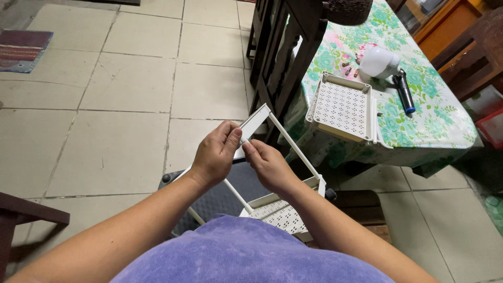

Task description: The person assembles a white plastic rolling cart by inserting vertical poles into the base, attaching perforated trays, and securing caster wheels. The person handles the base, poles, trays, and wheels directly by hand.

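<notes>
My left hand (216,153) grips a flat white plastic bar (254,120) near its lower end, thumb and fingers pinched on it. My right hand (266,163) pinches the same spot from the right, where a thin white pole (294,145) meets the bar. Below my hands a white perforated shelf tray (280,214) with poles and a black caster wheel (330,193) rests against my lap, part of a small plastic rack.
A table with a green floral cloth (424,112) stands at right, carrying another white perforated tray (341,106), a white light bulb (378,62), a black-and-blue tool (404,93) and small screws. Dark wooden chairs (280,50) stand by it. Tiled floor (120,105) stretches left; a mat (23,50) lies far left.
</notes>
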